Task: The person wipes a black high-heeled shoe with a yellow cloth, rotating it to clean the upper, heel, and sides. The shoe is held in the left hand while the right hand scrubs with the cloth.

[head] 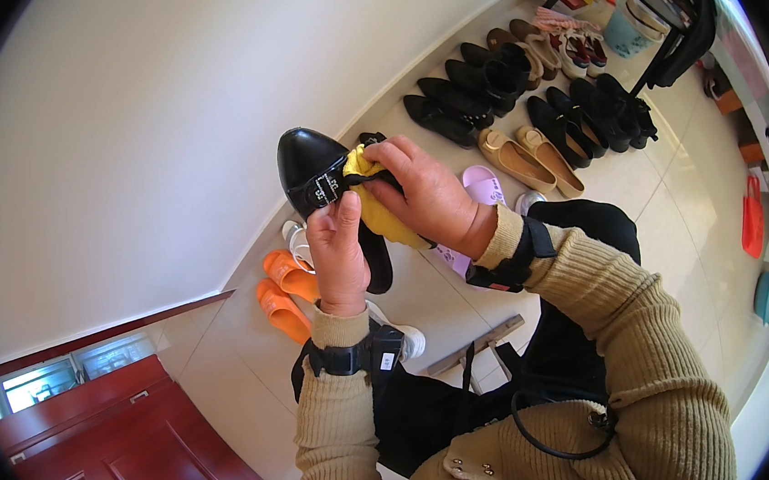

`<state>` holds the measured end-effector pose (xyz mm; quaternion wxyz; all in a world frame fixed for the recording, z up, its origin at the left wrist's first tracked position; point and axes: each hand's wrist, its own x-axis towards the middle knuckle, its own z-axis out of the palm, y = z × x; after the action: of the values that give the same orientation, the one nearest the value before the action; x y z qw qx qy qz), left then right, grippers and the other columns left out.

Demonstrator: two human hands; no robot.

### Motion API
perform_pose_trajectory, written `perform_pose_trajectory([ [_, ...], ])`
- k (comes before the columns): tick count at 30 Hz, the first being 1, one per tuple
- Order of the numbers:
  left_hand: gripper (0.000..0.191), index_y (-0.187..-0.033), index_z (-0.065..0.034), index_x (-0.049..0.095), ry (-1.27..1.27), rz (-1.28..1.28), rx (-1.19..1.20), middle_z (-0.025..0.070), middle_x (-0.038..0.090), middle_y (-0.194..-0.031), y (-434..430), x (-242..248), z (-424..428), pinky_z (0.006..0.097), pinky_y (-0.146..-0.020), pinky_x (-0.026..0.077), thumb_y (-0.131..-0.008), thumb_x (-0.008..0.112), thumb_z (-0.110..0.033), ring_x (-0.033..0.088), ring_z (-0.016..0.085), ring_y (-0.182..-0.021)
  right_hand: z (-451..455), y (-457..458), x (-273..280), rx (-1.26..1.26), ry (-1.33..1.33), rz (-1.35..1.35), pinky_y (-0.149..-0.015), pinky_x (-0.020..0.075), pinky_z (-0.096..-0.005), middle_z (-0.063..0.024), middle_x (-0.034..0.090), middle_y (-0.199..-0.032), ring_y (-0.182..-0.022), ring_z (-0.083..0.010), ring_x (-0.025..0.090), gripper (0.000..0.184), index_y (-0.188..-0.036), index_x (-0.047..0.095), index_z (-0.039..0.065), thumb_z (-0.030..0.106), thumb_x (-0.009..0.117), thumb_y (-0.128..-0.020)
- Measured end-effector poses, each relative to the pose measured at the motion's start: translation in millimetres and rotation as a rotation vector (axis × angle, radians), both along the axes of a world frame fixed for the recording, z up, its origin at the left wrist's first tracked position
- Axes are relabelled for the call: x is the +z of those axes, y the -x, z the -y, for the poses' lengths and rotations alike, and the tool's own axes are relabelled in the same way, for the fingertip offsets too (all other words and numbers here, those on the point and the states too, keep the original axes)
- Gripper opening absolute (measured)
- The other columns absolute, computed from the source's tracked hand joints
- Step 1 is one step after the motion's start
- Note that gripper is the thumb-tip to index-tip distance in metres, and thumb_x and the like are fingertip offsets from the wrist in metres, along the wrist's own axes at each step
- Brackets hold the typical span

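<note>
A black pointed-toe shoe (309,161) with a glittering ornament is held up in front of me, its toe towards the wall. My left hand (339,251) grips its side, thumb just below the ornament. A yellow cloth (386,219) is pinched in my right hand (425,192) and pressed against the shoe's opening edge; part of the cloth hangs below the fingers. The cloth and my hands hide much of the shoe's middle and heel.
Orange slippers (286,296) lie by the wall at left, lilac slippers (483,187) beyond my right wrist. Beige flats (518,160) and rows of black shoes (448,107) line the tiled floor (659,243). A red panelled door (136,454) stands at lower left.
</note>
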<state>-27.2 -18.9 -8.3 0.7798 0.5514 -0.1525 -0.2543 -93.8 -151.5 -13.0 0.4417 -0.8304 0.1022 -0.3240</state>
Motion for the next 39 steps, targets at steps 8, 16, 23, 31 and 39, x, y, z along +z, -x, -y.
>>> perform_pose_trajectory([
  [8, 0.046, -0.128, -0.0100, 0.050, 0.242, -0.063, 0.002, 0.0067, 0.057, -0.127, -32.0, -1.1, -16.4, 0.0437, -0.104, 0.039, -0.100, 0.046, -0.045, 0.052, 0.026, -0.120, -11.8, 5.6, -19.9, 0.186, 0.255, -0.325, -0.073, 0.0522, -0.0411, -0.0169, 0.058, -0.096, -0.084, -0.0366, 0.063, 0.028, -0.103, 0.056, 0.006, 0.016, 0.066, -0.080],
  [16, 0.047, -0.129, -0.0123, 0.050, 0.508, -0.185, 0.047, 0.0050, 0.058, -0.120, -66.0, 1.3, -36.8, 0.0398, -0.103, 0.043, -0.096, 0.053, -0.045, 0.055, 0.020, -0.114, -7.5, 8.5, -20.5, 0.164, -0.148, -0.379, -0.080, 0.0507, -0.0408, -0.0184, 0.062, -0.099, -0.093, -0.0377, 0.061, 0.025, -0.105, 0.058, 0.003, 0.013, 0.065, -0.083],
  [23, 0.048, -0.129, -0.0113, 0.049, 0.466, -0.128, 0.067, 0.0056, 0.057, -0.121, -60.4, 1.0, -30.0, 0.0416, -0.106, 0.039, -0.097, 0.049, -0.048, 0.052, 0.022, -0.116, -8.3, 7.5, 3.5, 0.058, -0.098, -0.029, -0.077, 0.0508, -0.0409, -0.0174, 0.059, -0.100, -0.089, -0.0376, 0.060, 0.030, -0.109, 0.058, 0.005, 0.014, 0.066, -0.081],
  [31, 0.049, -0.130, -0.0112, 0.048, 0.460, -0.162, 0.114, 0.0067, 0.055, -0.124, -61.6, 0.1, -27.1, 0.0411, -0.104, 0.042, -0.095, 0.054, -0.046, 0.052, 0.022, -0.117, -21.2, 15.2, -19.6, 0.317, 0.350, -0.374, -0.074, 0.0521, -0.0408, -0.0151, 0.057, -0.096, -0.090, -0.0345, 0.062, 0.023, -0.104, 0.059, 0.008, 0.012, 0.063, -0.081],
  [39, 0.049, -0.131, -0.0079, 0.050, 0.813, -0.232, 0.020, 0.0092, 0.058, -0.127, -98.7, -3.4, -65.4, 0.0434, -0.108, 0.041, -0.095, 0.055, -0.040, 0.053, 0.024, -0.121, -11.3, 16.7, -31.7, 0.267, -0.245, -0.618, -0.080, 0.0514, -0.0399, -0.0196, 0.066, -0.095, -0.090, -0.0346, 0.064, 0.032, -0.109, 0.061, 0.002, 0.022, 0.064, -0.085],
])
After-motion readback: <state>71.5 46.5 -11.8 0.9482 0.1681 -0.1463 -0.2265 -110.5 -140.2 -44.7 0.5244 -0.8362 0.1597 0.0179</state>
